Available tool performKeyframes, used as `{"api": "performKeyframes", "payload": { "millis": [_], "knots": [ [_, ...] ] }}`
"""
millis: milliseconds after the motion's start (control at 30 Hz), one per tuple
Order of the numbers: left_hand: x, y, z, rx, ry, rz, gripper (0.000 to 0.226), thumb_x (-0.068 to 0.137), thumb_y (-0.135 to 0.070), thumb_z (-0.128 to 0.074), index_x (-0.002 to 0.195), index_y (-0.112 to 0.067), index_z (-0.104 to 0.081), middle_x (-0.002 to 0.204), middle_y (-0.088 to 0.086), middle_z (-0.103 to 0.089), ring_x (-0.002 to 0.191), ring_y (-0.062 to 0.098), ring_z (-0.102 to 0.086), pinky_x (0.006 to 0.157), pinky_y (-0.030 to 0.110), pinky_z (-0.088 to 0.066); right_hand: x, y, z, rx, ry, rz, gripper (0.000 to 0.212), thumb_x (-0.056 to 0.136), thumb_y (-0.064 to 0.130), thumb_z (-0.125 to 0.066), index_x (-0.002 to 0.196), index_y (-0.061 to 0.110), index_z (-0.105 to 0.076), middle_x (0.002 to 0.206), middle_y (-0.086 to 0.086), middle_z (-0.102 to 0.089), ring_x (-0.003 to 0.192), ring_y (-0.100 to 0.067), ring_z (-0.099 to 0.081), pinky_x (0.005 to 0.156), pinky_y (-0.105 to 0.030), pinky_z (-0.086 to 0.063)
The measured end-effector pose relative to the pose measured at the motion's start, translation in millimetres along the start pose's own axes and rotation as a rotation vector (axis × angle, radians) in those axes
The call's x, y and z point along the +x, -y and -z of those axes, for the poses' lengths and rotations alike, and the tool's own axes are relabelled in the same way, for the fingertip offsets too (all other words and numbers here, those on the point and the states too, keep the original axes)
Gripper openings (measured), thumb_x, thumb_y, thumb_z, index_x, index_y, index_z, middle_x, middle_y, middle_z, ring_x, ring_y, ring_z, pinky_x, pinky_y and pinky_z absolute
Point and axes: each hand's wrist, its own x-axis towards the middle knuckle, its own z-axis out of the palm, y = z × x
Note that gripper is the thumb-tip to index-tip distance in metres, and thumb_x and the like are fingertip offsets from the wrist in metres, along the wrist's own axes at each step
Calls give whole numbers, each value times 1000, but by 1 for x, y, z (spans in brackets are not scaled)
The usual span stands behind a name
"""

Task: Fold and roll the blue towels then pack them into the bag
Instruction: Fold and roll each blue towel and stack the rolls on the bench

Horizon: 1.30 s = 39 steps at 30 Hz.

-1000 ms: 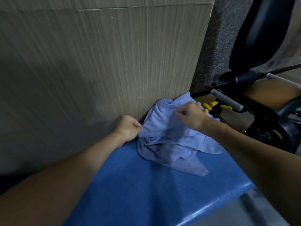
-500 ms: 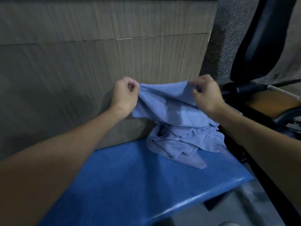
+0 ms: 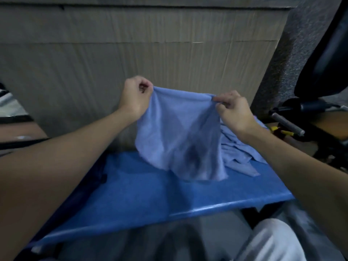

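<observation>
1 towel [image 3: 178, 136] is now pulled free of the heap [image 3: 239, 147] and held up spread. 1.0 s ago both hands were down on the crumpled heap. 0.5 s ago the cloth was raised but bunched and joined to the rest. Separation is judged done, so the towel is judged ready to be laid flat for a first fold. No fold, roll or packing is seen yet.

Left hand [image 3: 134, 98]: fingers curled, top left corner pinched between thumb and fingers. Right hand [image 3: 233, 112]: top right corner pinched by thumb and fingertips, other fingers loosely curled. The top edge is stretched between the 2 hands, with a slight sag.

The towel is held above the blue tabletop [image 3: 150, 200], in front of the cardboard wall [image 3: 131, 53]. It is light blue, thin and limp, hung in soft vertical folds. The lower hem is down at the tabletop; contact cannot be told. A darker patch is seen low in the middle; shadow or stain cannot be told. The cloth is a bit blurred.

The heap of remaining towels is left on the tabletop's far right corner, behind the right wrist and partly hidden by it.
</observation>
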Motion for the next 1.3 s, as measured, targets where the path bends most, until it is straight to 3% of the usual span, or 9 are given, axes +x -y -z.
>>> {"api": "performKeyframes", "payload": {
  "millis": [167, 500, 600, 700, 800, 867, 967, 1033, 1300],
  "knots": [
    [-33, 54, 5, 80, 148, 96, 25, 86, 4, -60, 75, -19, -62, 66, -9, -58, 60, 4, -52, 64, 24, -46, -42, -25, -39, 94, 90, -183, 24, 93, -6, -47, 111, -7, -63, 90, -4, -50, 65, -16, -53, 60, -14, -43],
    [-130, 140, -23, 235, 329, 441, 14, 87, 1, -60, 78, -6, -69, 73, 3, -65, 66, 13, -57, 64, 23, -44, -93, -111, -71, -86, 299, -318, 20, 88, -12, -47, 93, -18, -65, 102, -38, -57, 92, -47, -57, 75, -47, -48],
    [-166, 166, -27, 333, 438, 589, 20, 88, -10, -65, 68, -6, -64, 69, 8, -64, 69, 19, -59, 63, 33, -47, -101, -131, -73, -116, 322, -397, 25, 93, -5, -45, 106, -8, -66, 113, -19, -56, 87, -27, -55, 61, -24, -44],
    [-190, 182, -36, 396, 548, 689, 48, 87, -28, -70, 49, -13, -44, 47, 4, -46, 49, 16, -46, 54, 37, -42, -106, -140, -77, -83, 311, -454, 26, 92, -7, -46, 111, -6, -65, 94, -5, -57, 73, -21, -53, 58, -26, -41],
    [-194, 183, -44, 417, 605, 707, 23, 86, -30, -71, 79, -9, -66, 73, 11, -68, 71, 26, -64, 57, 28, -37, -106, -148, -81, -87, 309, -464, 23, 89, -12, -47, 104, -12, -64, 84, -19, -58, 65, -29, -54, 57, -27, -39],
    [-192, 183, -47, 461, 610, 731, 30, 86, -27, -70, 106, -5, -67, 100, 17, -71, 95, 33, -66, 64, 30, -40, -107, -155, -84, -83, 320, -496, 26, 90, -9, -49, 107, 0, -66, 88, -12, -60, 66, -18, -54, 53, -19, -41],
    [-186, 183, -46, 469, 581, 767, 19, 83, -16, -67, 70, -7, -59, 90, 25, -68, 89, 36, -67, 60, 33, -38, -106, -167, -88, -73, 287, -532, 24, 89, -8, -52, 95, 9, -67, 75, -2, -59, 67, -15, -52, 49, -9, -40],
    [-178, 187, -42, 409, 528, 806, 40, 83, -14, -66, 51, -12, -42, 69, 28, -59, 69, 31, -65, 57, 32, -36, -101, -166, -87, -49, 266, -566, 22, 89, -9, -51, 93, 4, -68, 69, -1, -57, 60, -12, -49, 47, -8, -38],
    [-105, 131, 2, -9, 213, 772, 20, 94, -11, -59, 74, -7, -55, 74, 10, -48, 73, 19, -49, 58, 31, -50, -60, -116, -65, 218, 159, -558, 36, 88, -14, -47, 76, 15, -64, 72, -6, -62, 60, -7, -56, 50, -14, -45]
  ]
}}
